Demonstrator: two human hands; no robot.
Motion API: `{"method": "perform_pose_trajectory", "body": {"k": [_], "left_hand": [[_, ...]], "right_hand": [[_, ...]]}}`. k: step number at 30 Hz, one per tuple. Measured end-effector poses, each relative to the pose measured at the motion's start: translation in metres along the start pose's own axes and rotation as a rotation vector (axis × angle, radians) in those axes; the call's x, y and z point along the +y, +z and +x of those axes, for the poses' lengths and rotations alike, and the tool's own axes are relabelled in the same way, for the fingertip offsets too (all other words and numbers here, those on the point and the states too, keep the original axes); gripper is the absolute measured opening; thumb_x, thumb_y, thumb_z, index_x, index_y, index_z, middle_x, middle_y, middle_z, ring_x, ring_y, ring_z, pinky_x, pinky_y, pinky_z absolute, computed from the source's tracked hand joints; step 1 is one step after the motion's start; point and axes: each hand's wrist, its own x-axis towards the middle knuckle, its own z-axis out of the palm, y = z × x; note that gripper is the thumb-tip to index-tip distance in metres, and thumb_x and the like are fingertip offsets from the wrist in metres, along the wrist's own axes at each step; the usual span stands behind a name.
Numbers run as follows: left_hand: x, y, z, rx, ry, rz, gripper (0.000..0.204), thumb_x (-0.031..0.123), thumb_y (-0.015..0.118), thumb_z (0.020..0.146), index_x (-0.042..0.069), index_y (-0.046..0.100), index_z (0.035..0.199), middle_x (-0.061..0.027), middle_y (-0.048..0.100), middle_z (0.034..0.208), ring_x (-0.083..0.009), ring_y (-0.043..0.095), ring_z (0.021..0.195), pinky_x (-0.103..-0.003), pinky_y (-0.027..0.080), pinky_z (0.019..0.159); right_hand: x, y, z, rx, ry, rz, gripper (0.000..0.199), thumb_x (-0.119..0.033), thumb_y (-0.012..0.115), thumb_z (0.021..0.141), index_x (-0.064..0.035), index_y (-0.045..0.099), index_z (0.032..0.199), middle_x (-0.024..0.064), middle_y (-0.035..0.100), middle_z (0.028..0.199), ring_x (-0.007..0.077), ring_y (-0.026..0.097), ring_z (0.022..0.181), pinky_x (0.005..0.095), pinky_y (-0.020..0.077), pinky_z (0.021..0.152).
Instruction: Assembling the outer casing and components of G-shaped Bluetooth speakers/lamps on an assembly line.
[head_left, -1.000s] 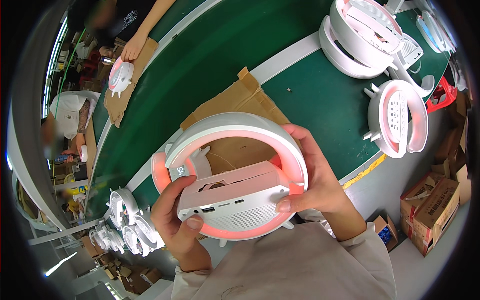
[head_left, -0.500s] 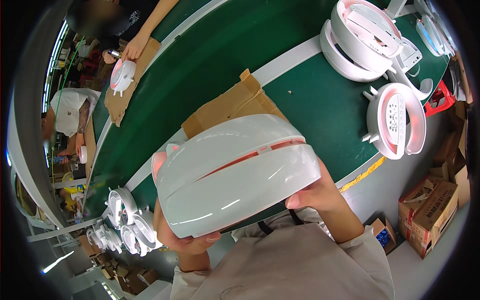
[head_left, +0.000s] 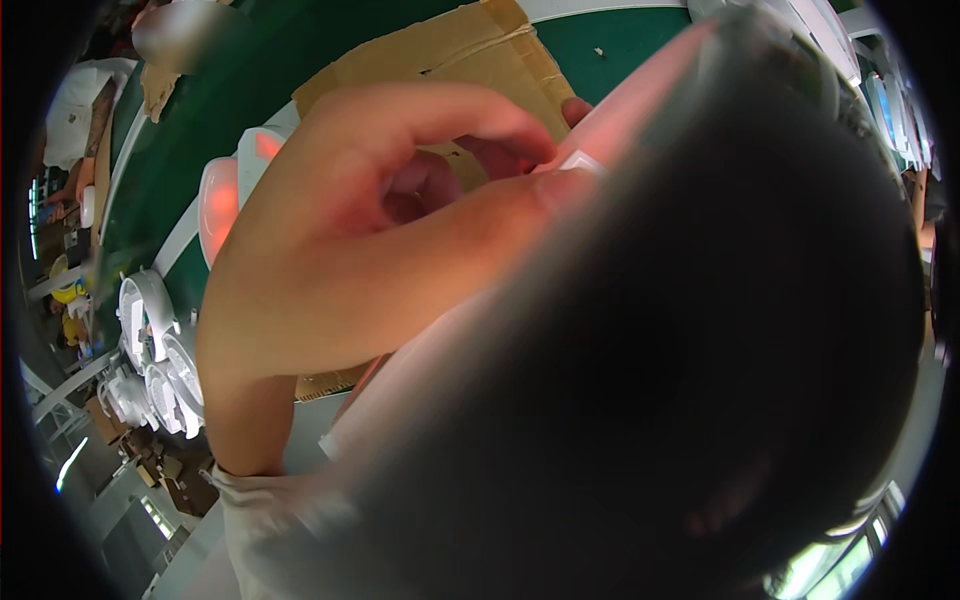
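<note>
Plainly, a lamp (head_left: 638, 98) with a pink-lit inner edge is held up very close to the viewer, over the near part of the tabletop (head_left: 612, 75); much of the view on the right is filled by a dark, blurred shape (head_left: 660, 380), and whether all of it belongs to the lamp cannot be told. At the lamp's edge, a small pale tab (head_left: 582, 162) is pinched between the thumb and forefinger of the left hand (head_left: 370, 210), whose other fingers are curled beneath; the wrist is covered below by a pale sleeve (head_left: 250, 500). Just beyond the same edge a single fingertip is seen, apparently of the right hand (head_left: 575, 110); the rest is hidden, so how its fingers are set cannot be told.

Behind the left hand, a sheet of cardboard (head_left: 390, 60) is laid on the green tabletop; a second lamp (head_left: 218, 205), lit orange-red, is partly covered by that hand. Farther left, several white lamps (head_left: 145, 315) are grouped close together; cardboard boxes (head_left: 180, 480) are seen below them on the floor; near the left rim, a co-worker in a white shirt (head_left: 75, 115) is partly shown, with one forearm stretched forward.
</note>
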Motion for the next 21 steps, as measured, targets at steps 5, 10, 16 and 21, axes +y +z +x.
{"method": "perform_pose_trajectory", "body": {"k": [5, 10, 16, 21], "left_hand": [[0.015, 0.014, 0.002, -0.109, -0.022, 0.250, 0.024, 0.021, 0.064, 0.071, -0.002, 0.061, 0.065, -0.0050, 0.052, 0.057, -0.0095, 0.046, 0.049, -0.026, 0.030, 0.044], [-0.012, 0.007, 0.000, -0.050, 0.026, 0.187, 0.024, 0.020, 0.063, 0.071, -0.002, 0.059, 0.064, -0.0064, 0.051, 0.056, -0.0118, 0.046, 0.049, -0.027, 0.031, 0.044], [-0.026, 0.015, -0.005, 0.002, 0.093, 0.138, 0.023, 0.018, 0.062, 0.072, -0.002, 0.056, 0.061, -0.0084, 0.050, 0.054, -0.0152, 0.046, 0.047, -0.030, 0.032, 0.044], [-0.026, 0.017, 0.003, 0.090, 0.150, 0.133, 0.023, 0.017, 0.060, 0.072, -0.001, 0.054, 0.060, -0.0101, 0.049, 0.053, -0.0181, 0.046, 0.047, -0.031, 0.032, 0.044]], "right_hand": [[0.003, -0.007, -0.014, 0.122, 0.040, -0.012, 0.079, -0.032, 0.072, 0.072, 0.0015, 0.034, 0.133, 0.0149, 0.048, 0.127, 0.0232, 0.050, 0.115, 0.0357, 0.0419, 0.096], [-0.002, -0.015, -0.015, 0.236, 0.059, -0.015, 0.078, -0.033, 0.071, 0.073, 0.0014, 0.034, 0.133, 0.0149, 0.048, 0.128, 0.0232, 0.050, 0.115, 0.0358, 0.0420, 0.096], [0.000, -0.020, -0.024, 0.390, 0.043, 0.001, 0.077, -0.034, 0.070, 0.075, 0.0013, 0.034, 0.133, 0.0149, 0.047, 0.128, 0.0233, 0.050, 0.115, 0.0359, 0.0420, 0.096], [0.003, -0.016, -0.015, 0.465, 0.029, 0.032, 0.076, -0.035, 0.069, 0.076, 0.0012, 0.034, 0.133, 0.0148, 0.047, 0.128, 0.0234, 0.050, 0.115, 0.0360, 0.0421, 0.096]]}}
